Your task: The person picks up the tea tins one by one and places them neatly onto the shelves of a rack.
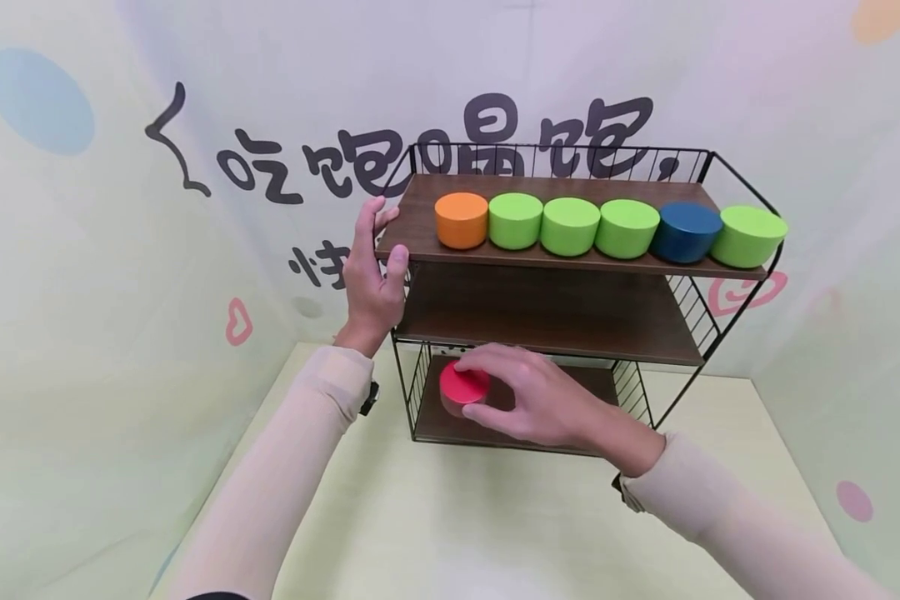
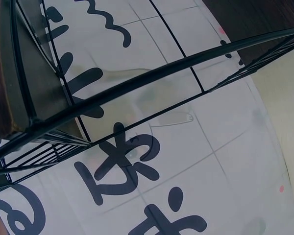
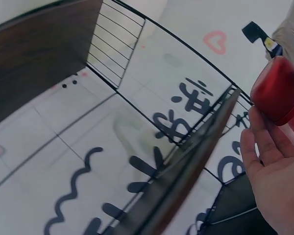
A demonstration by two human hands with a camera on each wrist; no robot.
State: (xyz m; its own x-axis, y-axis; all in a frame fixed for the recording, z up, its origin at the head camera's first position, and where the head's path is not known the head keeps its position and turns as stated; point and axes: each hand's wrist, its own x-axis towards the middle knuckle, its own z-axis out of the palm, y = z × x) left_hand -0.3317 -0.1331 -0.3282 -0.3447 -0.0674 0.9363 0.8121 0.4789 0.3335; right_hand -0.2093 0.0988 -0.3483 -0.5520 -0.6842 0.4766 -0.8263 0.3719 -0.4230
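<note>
My right hand [image 1: 540, 396] pinches a small red round container [image 1: 465, 385] between thumb and fingers. It overlaps the left part of the rack's bottom board [image 1: 570, 379] in the head view. In the right wrist view the red container [image 3: 279, 90] sits at the fingertips of the same hand [image 3: 274, 171]. My left hand [image 1: 375, 287] grips the upper left corner of a three-tier rack [image 1: 540, 312] with dark wooden boards and black wire sides, thumb near the front edge. Only a sliver of that hand shows in the left wrist view.
Along the top board's front stand an orange container [image 1: 461, 221], several green containers [image 1: 570, 226] and a dark blue one [image 1: 686, 232]. The rack stands on a pale yellow table [image 1: 390, 500]. Behind it hangs a white backdrop [image 1: 307, 75] with black lettering.
</note>
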